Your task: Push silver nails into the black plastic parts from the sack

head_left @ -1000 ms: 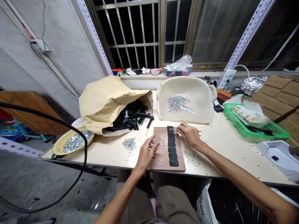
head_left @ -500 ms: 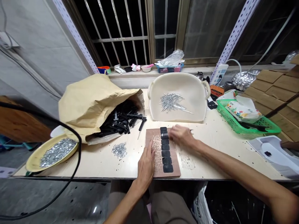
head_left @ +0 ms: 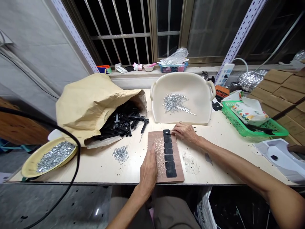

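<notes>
A brown wooden board (head_left: 160, 171) lies near the table's front edge, with a column of black rounded pads (head_left: 169, 157) along its right half. Pale speckled marks cover the surface left of the pads. My left hand (head_left: 149, 167) rests along the board's left edge, fingers stretched out and holding nothing. At the board's upper right, my right hand (head_left: 187, 132) pinches a thin silver metal pin (head_left: 168, 132), which lies across the topmost pad. Its fingertips hide the pin's other end.
A cream scoop-shaped tray (head_left: 182, 84) holds thin metal pins (head_left: 175, 103). At left, a paper sack (head_left: 81, 101) spills black plastic parts (head_left: 119, 124). Small silver pieces fill a yellow bowl (head_left: 27, 167) and form a pile (head_left: 120, 154). A green basket (head_left: 274, 132) stands right.
My right hand has shifted slightly up and steadied at the topmost pad, and the silver pin now shows over that pad. My left hand stays on the board's edge.
</notes>
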The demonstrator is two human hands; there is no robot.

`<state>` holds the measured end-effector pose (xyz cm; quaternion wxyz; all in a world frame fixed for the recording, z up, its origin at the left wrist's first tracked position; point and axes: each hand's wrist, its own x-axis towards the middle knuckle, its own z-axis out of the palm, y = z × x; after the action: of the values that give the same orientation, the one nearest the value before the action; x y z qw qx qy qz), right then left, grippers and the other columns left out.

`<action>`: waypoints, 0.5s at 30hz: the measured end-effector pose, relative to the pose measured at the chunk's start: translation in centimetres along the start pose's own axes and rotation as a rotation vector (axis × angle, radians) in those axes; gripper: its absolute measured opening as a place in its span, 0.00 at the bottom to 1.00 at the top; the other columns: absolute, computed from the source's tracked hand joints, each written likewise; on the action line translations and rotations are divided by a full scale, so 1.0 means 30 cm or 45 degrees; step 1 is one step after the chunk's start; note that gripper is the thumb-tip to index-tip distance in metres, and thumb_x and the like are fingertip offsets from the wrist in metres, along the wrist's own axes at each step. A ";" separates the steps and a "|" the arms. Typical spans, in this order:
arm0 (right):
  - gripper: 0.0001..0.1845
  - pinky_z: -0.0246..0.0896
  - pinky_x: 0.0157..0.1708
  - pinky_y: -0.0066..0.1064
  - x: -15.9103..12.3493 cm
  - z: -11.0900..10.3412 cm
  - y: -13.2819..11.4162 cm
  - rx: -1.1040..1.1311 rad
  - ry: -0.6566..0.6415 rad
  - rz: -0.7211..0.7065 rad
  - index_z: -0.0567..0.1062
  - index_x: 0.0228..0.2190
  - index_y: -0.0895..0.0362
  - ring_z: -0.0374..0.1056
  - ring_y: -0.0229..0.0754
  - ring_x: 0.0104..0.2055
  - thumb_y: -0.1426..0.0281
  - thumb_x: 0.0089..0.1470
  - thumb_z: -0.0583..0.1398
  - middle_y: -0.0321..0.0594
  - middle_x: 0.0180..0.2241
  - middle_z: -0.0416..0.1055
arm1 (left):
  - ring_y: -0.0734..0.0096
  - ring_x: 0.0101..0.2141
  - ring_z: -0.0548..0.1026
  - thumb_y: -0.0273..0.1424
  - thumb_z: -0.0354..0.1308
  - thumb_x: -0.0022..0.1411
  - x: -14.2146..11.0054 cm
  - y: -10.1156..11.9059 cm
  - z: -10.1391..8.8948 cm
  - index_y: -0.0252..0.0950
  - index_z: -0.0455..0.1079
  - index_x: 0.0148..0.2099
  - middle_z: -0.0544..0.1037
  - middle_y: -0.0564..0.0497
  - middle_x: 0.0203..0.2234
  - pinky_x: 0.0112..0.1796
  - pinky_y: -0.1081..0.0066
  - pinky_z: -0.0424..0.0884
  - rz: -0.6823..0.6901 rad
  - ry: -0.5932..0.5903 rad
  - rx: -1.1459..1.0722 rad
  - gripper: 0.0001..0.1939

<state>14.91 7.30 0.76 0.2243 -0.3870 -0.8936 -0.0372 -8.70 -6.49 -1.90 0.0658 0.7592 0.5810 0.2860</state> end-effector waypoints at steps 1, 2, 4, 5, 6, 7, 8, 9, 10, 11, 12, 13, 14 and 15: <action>0.17 0.55 0.28 0.27 -0.007 0.004 -0.016 0.011 -0.005 0.002 0.76 0.33 0.58 0.63 0.39 0.35 0.65 0.62 0.49 0.42 0.31 0.71 | 0.60 0.48 0.69 0.22 0.39 0.64 -0.001 -0.001 0.001 0.36 0.40 0.66 0.68 0.40 0.48 0.46 0.61 0.69 0.002 0.000 0.003 0.29; 0.17 0.55 0.28 0.27 -0.023 0.009 -0.040 0.031 -0.010 -0.013 0.76 0.33 0.58 0.63 0.38 0.34 0.66 0.62 0.49 0.42 0.30 0.71 | 0.60 0.48 0.69 0.21 0.39 0.64 -0.002 -0.001 0.001 0.36 0.40 0.66 0.68 0.40 0.48 0.46 0.61 0.69 0.004 0.002 0.002 0.30; 0.17 0.56 0.28 0.27 -0.070 0.015 -0.097 0.097 -0.057 -0.130 0.76 0.31 0.57 0.62 0.37 0.32 0.66 0.62 0.49 0.40 0.29 0.71 | 0.60 0.50 0.67 0.20 0.39 0.63 -0.003 -0.002 0.002 0.36 0.39 0.66 0.67 0.39 0.50 0.48 0.61 0.67 0.018 0.004 -0.010 0.31; 0.17 0.57 0.28 0.27 -0.096 0.014 -0.123 0.135 -0.081 -0.192 0.75 0.31 0.56 0.62 0.37 0.32 0.66 0.62 0.49 0.39 0.29 0.71 | 0.60 0.51 0.66 0.19 0.39 0.62 -0.003 -0.001 0.001 0.36 0.39 0.66 0.66 0.39 0.52 0.48 0.61 0.67 0.026 0.004 -0.017 0.31; 0.17 0.58 0.28 0.27 -0.119 0.008 -0.144 0.167 -0.088 -0.226 0.75 0.31 0.56 0.62 0.37 0.31 0.66 0.62 0.49 0.39 0.29 0.71 | 0.60 0.52 0.66 0.18 0.39 0.61 -0.003 -0.001 0.001 0.36 0.39 0.66 0.66 0.39 0.53 0.49 0.61 0.66 0.032 0.004 -0.021 0.32; 0.16 0.58 0.28 0.27 -0.137 0.000 -0.159 0.186 -0.069 -0.219 0.75 0.31 0.56 0.62 0.37 0.32 0.65 0.61 0.50 0.39 0.30 0.71 | 0.60 0.53 0.65 0.18 0.39 0.61 -0.003 0.000 0.000 0.36 0.39 0.66 0.65 0.39 0.53 0.49 0.61 0.66 0.036 0.004 -0.020 0.33; 0.16 0.59 0.28 0.27 -0.148 -0.012 -0.166 0.193 -0.031 -0.177 0.75 0.31 0.56 0.62 0.37 0.32 0.65 0.61 0.50 0.39 0.30 0.71 | 0.60 0.52 0.66 0.17 0.39 0.60 -0.003 0.001 0.000 0.36 0.39 0.66 0.66 0.39 0.53 0.50 0.61 0.66 0.040 0.005 -0.016 0.33; 0.15 0.60 0.28 0.27 -0.154 -0.025 -0.168 0.193 0.009 -0.116 0.75 0.32 0.57 0.63 0.37 0.33 0.65 0.61 0.51 0.40 0.31 0.71 | 0.60 0.52 0.66 0.17 0.39 0.60 -0.003 0.002 0.000 0.36 0.39 0.66 0.66 0.39 0.53 0.50 0.61 0.66 0.037 0.007 -0.010 0.34; 0.15 0.60 0.29 0.28 -0.154 -0.038 -0.167 0.191 0.045 -0.056 0.75 0.32 0.57 0.63 0.38 0.34 0.65 0.61 0.51 0.40 0.31 0.71 | 0.59 0.52 0.66 0.16 0.40 0.59 -0.002 0.003 0.000 0.35 0.39 0.66 0.66 0.38 0.53 0.49 0.61 0.66 0.033 0.008 -0.004 0.34; 0.15 0.61 0.31 0.28 -0.150 -0.051 -0.165 0.192 0.062 -0.026 0.75 0.32 0.57 0.63 0.38 0.35 0.65 0.60 0.51 0.41 0.32 0.71 | 0.59 0.52 0.66 0.16 0.40 0.59 -0.002 0.003 0.000 0.35 0.40 0.66 0.66 0.38 0.53 0.49 0.61 0.66 0.029 0.009 0.001 0.34; 0.14 0.61 0.32 0.28 -0.143 -0.062 -0.164 0.196 0.063 -0.014 0.75 0.32 0.57 0.64 0.39 0.36 0.65 0.60 0.52 0.41 0.32 0.71 | 0.59 0.51 0.67 0.16 0.39 0.58 -0.002 0.003 0.001 0.35 0.40 0.66 0.66 0.38 0.53 0.49 0.61 0.67 0.027 0.011 0.006 0.34; 0.14 0.61 0.32 0.29 -0.134 -0.073 -0.166 0.202 0.058 -0.006 0.75 0.32 0.57 0.64 0.39 0.36 0.64 0.60 0.52 0.41 0.32 0.71 | 0.59 0.51 0.67 0.16 0.39 0.58 -0.002 0.003 0.002 0.35 0.40 0.66 0.66 0.38 0.53 0.48 0.61 0.67 0.030 0.016 0.009 0.34; 0.14 0.61 0.33 0.29 -0.125 -0.083 -0.169 0.210 0.056 0.005 0.75 0.32 0.57 0.64 0.39 0.36 0.64 0.60 0.52 0.41 0.32 0.71 | 0.59 0.52 0.67 0.16 0.39 0.58 -0.002 0.003 0.002 0.35 0.40 0.66 0.66 0.38 0.53 0.48 0.60 0.67 0.039 0.022 0.011 0.34; 0.15 0.60 0.33 0.29 -0.118 -0.094 -0.175 0.219 0.059 0.023 0.75 0.32 0.57 0.64 0.39 0.36 0.63 0.60 0.52 0.41 0.32 0.71 | 0.59 0.52 0.66 0.16 0.40 0.58 -0.001 0.003 0.003 0.35 0.40 0.66 0.65 0.38 0.54 0.49 0.60 0.67 0.049 0.028 0.011 0.34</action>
<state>14.37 0.56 2.32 0.2775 -0.3732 -0.8847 0.0328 -8.60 -6.54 -1.95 0.0505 0.7673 0.5681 0.2932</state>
